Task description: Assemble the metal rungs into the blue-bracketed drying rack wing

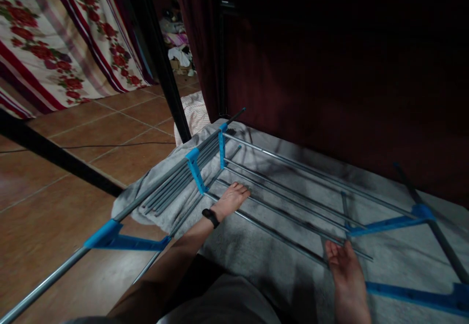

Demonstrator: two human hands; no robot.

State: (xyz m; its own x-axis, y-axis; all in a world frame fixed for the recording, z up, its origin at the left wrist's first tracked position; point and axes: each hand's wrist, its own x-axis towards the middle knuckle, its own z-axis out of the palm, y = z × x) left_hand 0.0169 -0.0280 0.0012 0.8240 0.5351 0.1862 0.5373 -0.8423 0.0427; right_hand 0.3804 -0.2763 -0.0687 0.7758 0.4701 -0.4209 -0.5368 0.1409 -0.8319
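Grey blanket [256, 253] lies under our blue-bracketed tube rack [266, 152]. Our left hand [230, 200] is over the rack's left-end tubes, right hand [341, 260] palm-up at its right-end tubes; can't tell if either pinches.

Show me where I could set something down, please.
Free: tiles between floral curtain and cable; blanket between far rail and panel. Crowded: blanket's left end, under tubes, and the rods by the left hand and right hand.

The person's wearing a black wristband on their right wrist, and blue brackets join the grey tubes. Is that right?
Not quite: the head view shows the black wristband on the left wrist. Blue brackets do join the grey tubes.
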